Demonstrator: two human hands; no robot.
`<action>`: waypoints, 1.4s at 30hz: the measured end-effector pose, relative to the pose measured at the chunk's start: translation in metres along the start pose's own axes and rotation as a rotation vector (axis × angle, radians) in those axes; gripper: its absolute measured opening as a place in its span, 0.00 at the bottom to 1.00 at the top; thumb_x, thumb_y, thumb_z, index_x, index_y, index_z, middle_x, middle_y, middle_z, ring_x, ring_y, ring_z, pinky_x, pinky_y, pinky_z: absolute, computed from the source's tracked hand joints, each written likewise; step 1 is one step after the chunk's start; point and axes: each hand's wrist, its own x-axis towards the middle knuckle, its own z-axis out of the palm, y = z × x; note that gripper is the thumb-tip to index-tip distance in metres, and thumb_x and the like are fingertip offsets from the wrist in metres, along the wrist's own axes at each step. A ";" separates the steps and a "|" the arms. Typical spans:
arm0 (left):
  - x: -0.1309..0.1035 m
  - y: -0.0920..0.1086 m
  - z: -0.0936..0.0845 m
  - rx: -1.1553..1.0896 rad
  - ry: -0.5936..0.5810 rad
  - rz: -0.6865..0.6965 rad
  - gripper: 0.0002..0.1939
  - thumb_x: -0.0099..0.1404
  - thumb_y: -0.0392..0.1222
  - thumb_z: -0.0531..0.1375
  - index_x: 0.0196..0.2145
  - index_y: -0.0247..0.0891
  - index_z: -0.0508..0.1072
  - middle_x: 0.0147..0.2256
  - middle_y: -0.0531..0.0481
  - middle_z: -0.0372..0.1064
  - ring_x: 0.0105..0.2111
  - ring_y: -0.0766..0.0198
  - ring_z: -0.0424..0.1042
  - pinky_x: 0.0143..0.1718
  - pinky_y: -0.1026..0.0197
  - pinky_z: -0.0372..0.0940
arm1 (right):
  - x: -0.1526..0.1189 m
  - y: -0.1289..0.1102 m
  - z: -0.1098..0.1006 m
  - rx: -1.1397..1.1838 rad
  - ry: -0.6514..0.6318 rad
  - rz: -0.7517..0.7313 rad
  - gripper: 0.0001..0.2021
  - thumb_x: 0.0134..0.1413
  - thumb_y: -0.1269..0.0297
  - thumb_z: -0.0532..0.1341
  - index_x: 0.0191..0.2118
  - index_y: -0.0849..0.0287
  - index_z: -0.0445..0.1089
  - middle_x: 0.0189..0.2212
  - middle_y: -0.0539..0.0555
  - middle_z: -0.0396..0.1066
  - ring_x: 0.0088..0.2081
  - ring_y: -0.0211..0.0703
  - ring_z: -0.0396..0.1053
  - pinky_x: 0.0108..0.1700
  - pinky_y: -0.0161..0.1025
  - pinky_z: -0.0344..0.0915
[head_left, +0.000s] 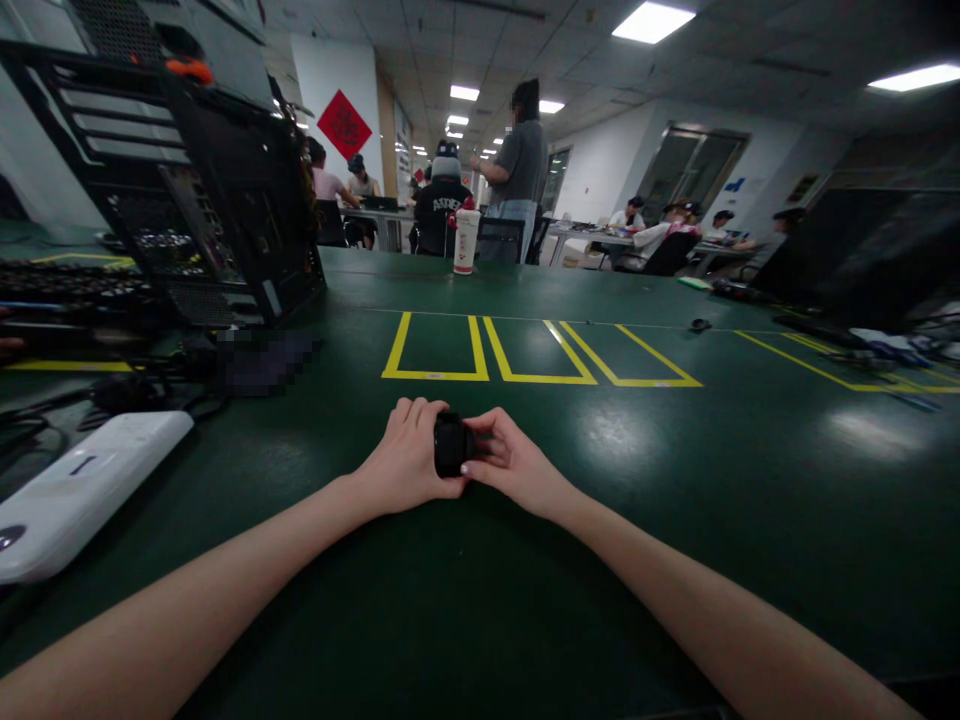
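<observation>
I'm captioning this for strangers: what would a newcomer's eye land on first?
Probably the small black object held between the left hand and the right hand, over the dark green table. Next, likely the bright yellow tape outlines beyond the hands, then the large black computer case standing at the left.

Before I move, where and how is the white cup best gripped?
Grip the white cup around its body, below the red part at its top, probably from the near side. It stands upright, and its tall, narrow shape should suit a wrapping grip.
</observation>
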 end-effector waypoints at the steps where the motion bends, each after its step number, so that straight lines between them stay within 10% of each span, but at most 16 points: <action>1: 0.000 0.000 0.001 0.002 0.005 0.002 0.35 0.47 0.53 0.60 0.48 0.30 0.57 0.40 0.42 0.57 0.39 0.53 0.56 0.42 0.50 0.58 | 0.000 0.000 0.000 0.009 0.005 -0.004 0.16 0.44 0.70 0.62 0.40 0.55 0.59 0.44 0.51 0.62 0.46 0.42 0.65 0.48 0.44 0.64; 42: 0.000 0.001 -0.001 -0.031 -0.019 -0.029 0.41 0.48 0.56 0.59 0.53 0.28 0.51 0.45 0.39 0.56 0.42 0.50 0.56 0.45 0.48 0.58 | 0.002 0.001 0.000 -0.098 0.094 -0.004 0.14 0.49 0.67 0.60 0.42 0.56 0.58 0.43 0.53 0.62 0.47 0.42 0.64 0.51 0.46 0.61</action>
